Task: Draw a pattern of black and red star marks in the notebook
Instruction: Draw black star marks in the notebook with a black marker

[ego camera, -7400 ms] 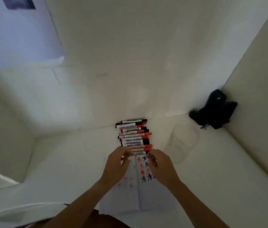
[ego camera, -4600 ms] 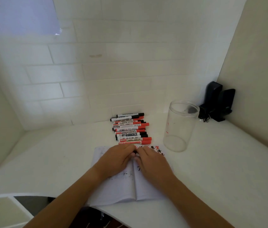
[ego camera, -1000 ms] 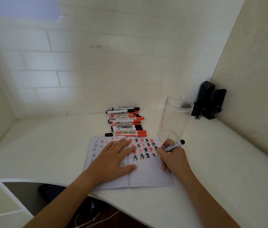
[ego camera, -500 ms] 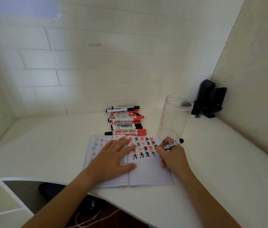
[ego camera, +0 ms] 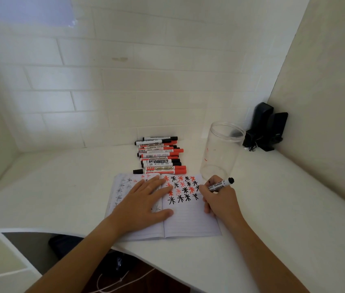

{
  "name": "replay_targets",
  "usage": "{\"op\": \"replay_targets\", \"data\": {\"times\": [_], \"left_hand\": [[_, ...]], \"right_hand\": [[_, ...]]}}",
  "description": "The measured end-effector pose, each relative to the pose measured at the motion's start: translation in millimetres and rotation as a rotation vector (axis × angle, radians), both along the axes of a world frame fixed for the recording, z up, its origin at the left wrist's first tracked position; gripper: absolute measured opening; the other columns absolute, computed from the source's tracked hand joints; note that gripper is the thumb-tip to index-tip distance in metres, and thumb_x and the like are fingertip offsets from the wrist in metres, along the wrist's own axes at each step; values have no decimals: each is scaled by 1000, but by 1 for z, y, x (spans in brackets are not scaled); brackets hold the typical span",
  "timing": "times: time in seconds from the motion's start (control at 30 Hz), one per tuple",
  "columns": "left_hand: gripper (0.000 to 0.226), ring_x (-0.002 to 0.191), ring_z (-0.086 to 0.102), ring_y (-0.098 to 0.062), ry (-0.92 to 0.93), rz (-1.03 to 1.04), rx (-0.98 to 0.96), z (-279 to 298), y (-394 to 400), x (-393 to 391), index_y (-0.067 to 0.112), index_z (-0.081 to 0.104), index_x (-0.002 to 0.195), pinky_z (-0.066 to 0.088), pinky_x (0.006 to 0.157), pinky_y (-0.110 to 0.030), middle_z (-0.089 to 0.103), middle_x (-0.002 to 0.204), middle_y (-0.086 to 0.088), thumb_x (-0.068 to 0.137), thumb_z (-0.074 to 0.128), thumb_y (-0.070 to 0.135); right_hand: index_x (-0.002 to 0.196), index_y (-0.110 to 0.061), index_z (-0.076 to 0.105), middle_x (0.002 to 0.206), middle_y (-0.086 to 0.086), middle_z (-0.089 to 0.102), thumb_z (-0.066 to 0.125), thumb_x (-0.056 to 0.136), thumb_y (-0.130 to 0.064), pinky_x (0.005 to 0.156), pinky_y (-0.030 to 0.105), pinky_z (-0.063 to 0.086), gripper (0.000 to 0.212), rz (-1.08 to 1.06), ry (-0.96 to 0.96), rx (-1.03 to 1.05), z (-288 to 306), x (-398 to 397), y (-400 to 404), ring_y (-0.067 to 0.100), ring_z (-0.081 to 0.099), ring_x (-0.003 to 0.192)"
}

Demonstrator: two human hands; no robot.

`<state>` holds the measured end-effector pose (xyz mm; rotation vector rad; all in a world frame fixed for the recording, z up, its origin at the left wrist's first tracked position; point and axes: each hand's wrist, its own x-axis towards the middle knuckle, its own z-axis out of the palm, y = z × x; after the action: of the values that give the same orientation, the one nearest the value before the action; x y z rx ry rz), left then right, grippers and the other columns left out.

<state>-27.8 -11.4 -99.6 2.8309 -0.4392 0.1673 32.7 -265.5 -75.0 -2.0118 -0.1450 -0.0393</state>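
The right hand (ego camera: 220,200) pinches a black marker (ego camera: 220,184) at the notebook's (ego camera: 188,220) right edge, beside the star marks (ego camera: 181,190); the left hand (ego camera: 141,206) lies flat, fingers spread, across the notebook's fold; behind the notebook lie the stacked markers (ego camera: 160,155) and a loose black cap (ego camera: 137,171); a clear jar (ego camera: 220,149) stands right of them; bare counter (ego camera: 283,208) stretches right of the notebook

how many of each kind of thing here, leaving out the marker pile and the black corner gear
open notebook: 1
clear jar: 1
black marker held in the right hand: 1
loose black cap: 1
total: 4
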Motion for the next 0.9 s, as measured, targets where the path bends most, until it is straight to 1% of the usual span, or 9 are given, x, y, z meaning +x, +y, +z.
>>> {"op": "replay_targets", "data": {"times": [0.1,0.17,0.4,0.47,0.57,0.63,0.7,0.77,0.9], "left_hand": [[78,150,-13,2,4,4,4,1,0,0,49,13,156,-4,125,-36,0,166,21,87,20,87],[79,150,-14,2,9,7,13,1,0,0,49,12,156,-4,125,-36,-1,166,21,87,19,86],[77,150,-14,1,12,-8,17,4,0,-2,49,10,156,-7,124,-33,-5,163,23,89,21,84],[73,152,-5,-1,19,-6,-32,8,0,-2,47,16,156,-1,123,-31,3,164,21,92,29,79],[60,147,24,-7,-48,72,-222,11,2,6,40,37,151,22,121,-31,30,159,13,96,45,62],[46,133,42,-13,-194,193,-281,12,8,17,31,50,142,39,111,-35,47,145,7,98,54,41],[35,115,52,-21,-326,352,-236,13,18,30,18,60,130,49,95,-38,57,128,-2,96,58,17],[30,105,54,-26,-329,465,-166,15,28,39,11,65,121,49,85,-39,60,118,-7,93,57,7],[21,100,53,-24,-262,529,-96,9,36,45,13,68,110,42,80,-34,61,108,-4,97,53,10]], "right_hand": [[75,-9,55,53,15,63,66,92,-13,39,23,40,21,35,9,-9,2,-2,0,21,54,37],[73,-9,53,52,10,61,67,90,-11,42,23,41,22,59,9,-17,2,-2,0,21,52,37],[74,-9,52,54,11,62,65,93,-11,41,25,41,23,73,-25,4,2,-2,-3,22,53,38],[76,-8,51,54,12,61,65,95,-10,41,26,40,24,75,-25,49,1,-3,-4,24,52,38],[76,-7,52,55,15,61,65,97,-10,43,29,42,24,75,-28,71,1,-3,-5,24,51,38],[78,-6,52,57,21,60,65,98,-11,42,29,41,24,80,-33,70,0,-3,-5,24,49,38],[79,-5,52,58,23,60,65,99,-12,42,29,41,25,90,-38,72,0,-3,-4,23,49,38],[80,-6,53,56,19,61,66,99,-14,42,28,42,24,97,-45,77,0,-3,-4,23,50,38],[84,-5,56,53,12,61,67,99,-15,42,27,42,22,107,-30,107,-1,-1,-5,22,50,39]]}}
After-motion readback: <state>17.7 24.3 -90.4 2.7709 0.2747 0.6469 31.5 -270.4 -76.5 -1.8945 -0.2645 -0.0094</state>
